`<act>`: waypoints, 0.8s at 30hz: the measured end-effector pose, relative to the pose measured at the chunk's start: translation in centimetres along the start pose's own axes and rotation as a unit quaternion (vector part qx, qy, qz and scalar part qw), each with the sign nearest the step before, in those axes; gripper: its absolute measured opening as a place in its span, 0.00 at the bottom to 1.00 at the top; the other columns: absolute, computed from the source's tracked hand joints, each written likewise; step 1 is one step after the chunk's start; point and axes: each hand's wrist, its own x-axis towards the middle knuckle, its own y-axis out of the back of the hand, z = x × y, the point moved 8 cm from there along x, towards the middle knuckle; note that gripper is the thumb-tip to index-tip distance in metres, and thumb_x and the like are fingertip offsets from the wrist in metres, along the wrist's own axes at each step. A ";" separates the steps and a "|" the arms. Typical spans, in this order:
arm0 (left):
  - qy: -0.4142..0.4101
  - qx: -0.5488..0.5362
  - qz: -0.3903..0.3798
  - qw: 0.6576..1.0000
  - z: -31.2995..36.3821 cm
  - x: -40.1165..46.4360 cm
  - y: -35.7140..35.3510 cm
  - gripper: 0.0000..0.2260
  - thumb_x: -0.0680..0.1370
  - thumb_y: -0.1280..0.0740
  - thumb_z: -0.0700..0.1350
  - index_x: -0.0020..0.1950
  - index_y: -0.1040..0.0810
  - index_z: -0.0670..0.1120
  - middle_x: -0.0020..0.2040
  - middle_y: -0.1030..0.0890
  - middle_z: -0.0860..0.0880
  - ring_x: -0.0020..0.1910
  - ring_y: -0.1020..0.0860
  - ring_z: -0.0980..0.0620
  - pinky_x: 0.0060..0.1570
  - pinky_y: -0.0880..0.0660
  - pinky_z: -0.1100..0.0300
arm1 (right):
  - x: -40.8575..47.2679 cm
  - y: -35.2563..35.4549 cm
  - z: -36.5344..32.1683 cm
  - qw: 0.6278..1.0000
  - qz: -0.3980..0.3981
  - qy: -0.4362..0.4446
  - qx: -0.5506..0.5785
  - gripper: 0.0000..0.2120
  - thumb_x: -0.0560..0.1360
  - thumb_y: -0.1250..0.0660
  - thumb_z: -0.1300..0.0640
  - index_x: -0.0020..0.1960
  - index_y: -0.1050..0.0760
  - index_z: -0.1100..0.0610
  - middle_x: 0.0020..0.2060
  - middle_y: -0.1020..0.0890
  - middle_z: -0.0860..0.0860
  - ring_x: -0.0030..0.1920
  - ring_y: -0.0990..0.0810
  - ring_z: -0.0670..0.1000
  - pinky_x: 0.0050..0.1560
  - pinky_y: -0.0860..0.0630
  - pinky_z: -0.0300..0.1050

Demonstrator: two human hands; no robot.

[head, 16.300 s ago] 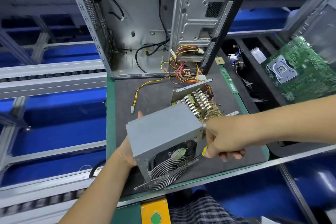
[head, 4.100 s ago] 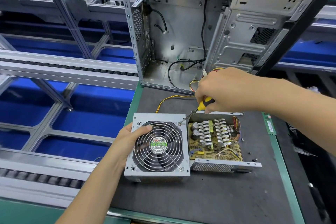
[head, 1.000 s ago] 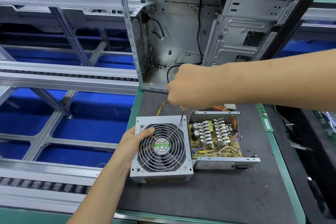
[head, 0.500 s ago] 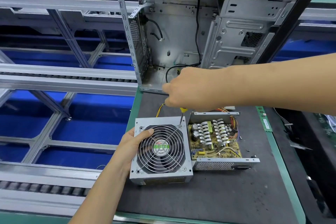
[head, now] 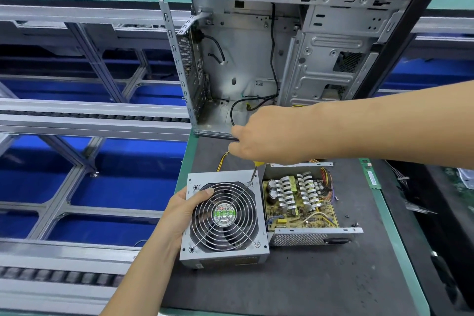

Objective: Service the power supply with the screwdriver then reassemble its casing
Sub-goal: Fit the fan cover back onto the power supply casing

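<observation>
Dark grey matting covers the green-edged bench (head: 295,287), with an open silver computer tower case (head: 256,64) standing at its far edge. On the mat lies the grey metal power supply cover with its round wire fan grille (head: 224,215), beside the open tray holding the yellow circuit board (head: 300,202). The left hand (head: 179,213) grips the cover's left side, thumb on the grille. The right hand (head: 266,136) is closed around the yellow-handled screwdriver (head: 255,172), whose tip sits at the grille's upper right corner screw.

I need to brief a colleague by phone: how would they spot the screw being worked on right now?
Find the grey fan cover lying on the dark mat, left of the exposed circuit board. Its round wire grille has a screw at each corner; the one meant is the far-right corner screw, the only one with the screwdriver tip on it.
</observation>
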 end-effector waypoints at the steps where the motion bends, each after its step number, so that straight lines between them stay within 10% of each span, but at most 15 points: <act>1: 0.000 0.000 -0.001 1.000 0.0 0.0 0.0 0.14 0.70 0.27 0.39 0.54 0.20 0.39 0.48 0.15 0.38 0.38 0.16 0.44 0.38 0.18 0.53 | 0.0 0.4 -0.2 1.000 0.010 0.007 -0.011 0.12 0.72 0.39 0.65 0.55 0.33 0.59 0.44 0.31 0.57 0.25 0.41 0.52 0.23 0.46 0.44; 7: -0.002 0.006 -0.006 1.000 0.1 -0.1 -0.1 0.18 0.65 0.26 0.42 0.54 0.19 0.39 0.48 0.16 0.37 0.39 0.16 0.43 0.40 0.17 0.52 | 0.1 1.0 -0.7 0.995 0.025 0.037 -0.087 0.07 0.69 0.37 0.67 0.41 0.32 0.57 0.38 0.26 0.54 0.41 0.26 0.57 0.25 0.48 0.42; 10: 0.001 0.012 -0.001 1.000 0.1 -0.1 -0.1 0.19 0.65 0.26 0.42 0.54 0.19 0.39 0.48 0.16 0.37 0.39 0.16 0.43 0.43 0.17 0.51 | 0.2 0.5 -0.2 0.995 0.008 0.022 -0.098 0.16 0.72 0.38 0.66 0.32 0.43 0.58 0.26 0.37 0.53 0.33 0.31 0.55 0.27 0.46 0.40; 17: -0.004 0.015 0.007 1.000 0.2 -0.2 -0.1 0.13 0.72 0.28 0.39 0.55 0.19 0.39 0.49 0.15 0.38 0.39 0.16 0.44 0.40 0.17 0.54 | 0.1 -0.8 -0.1 0.999 0.003 0.006 -0.046 0.13 0.74 0.35 0.58 0.55 0.33 0.60 0.39 0.32 0.55 0.25 0.40 0.51 0.23 0.46 0.43; 24: -0.002 0.007 0.006 1.000 0.3 -0.4 -0.3 0.11 0.74 0.29 0.38 0.56 0.20 0.39 0.49 0.15 0.38 0.39 0.16 0.44 0.40 0.17 0.54 | 0.2 0.3 -0.9 0.994 0.032 0.053 -0.087 0.08 0.69 0.38 0.67 0.43 0.31 0.56 0.41 0.25 0.54 0.42 0.25 0.57 0.25 0.48 0.42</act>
